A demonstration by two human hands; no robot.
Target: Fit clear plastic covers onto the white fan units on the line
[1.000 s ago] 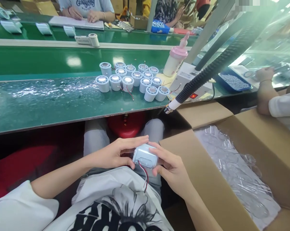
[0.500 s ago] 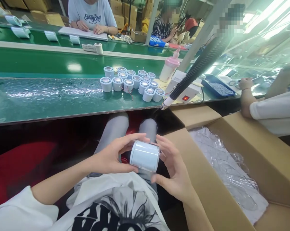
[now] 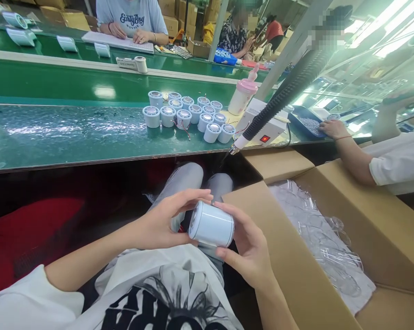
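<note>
In the head view, the left hand (image 3: 172,222) and right hand (image 3: 250,243) hold a pale-blue cylinder (image 3: 213,224), loosely curled round its opposite ends (it lies tilted), over the person's legs (image 3: 186,181). The step looks like two-handed handling; the next move likely calls for steady support.

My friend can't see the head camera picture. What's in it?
A person's left hand and right hand hold a glossy pale-blue cylinder sideways. Ahead, similar pale-blue cylinders stand on a green bench; at right, an open brown cardboard box contains clear, curved pieces.
</note>
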